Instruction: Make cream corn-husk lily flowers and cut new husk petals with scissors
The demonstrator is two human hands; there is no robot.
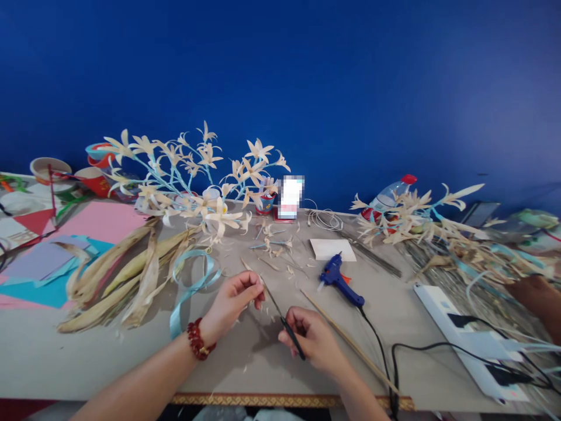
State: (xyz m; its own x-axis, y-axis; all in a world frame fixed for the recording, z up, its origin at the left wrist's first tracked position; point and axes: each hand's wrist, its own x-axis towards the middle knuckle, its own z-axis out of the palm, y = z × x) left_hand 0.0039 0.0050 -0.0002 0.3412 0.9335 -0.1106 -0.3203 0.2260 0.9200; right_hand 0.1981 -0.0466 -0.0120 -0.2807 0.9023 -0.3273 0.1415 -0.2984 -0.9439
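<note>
Right hand (310, 334): grip clamped on slim, black-handled scissors (293, 339) | left hand (236, 297): pinching pale piece (262, 280)

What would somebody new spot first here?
Probably the pale, thin-petalled flowers on light-blue stems, left of centre before the deep-blue wall. Next might come the dark-blue plastic glue gun lying on the grey table, right of centre, and the black-handled scissors in the person's right hand.

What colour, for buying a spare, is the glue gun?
The glue gun is mostly dark blue; head view.
</note>
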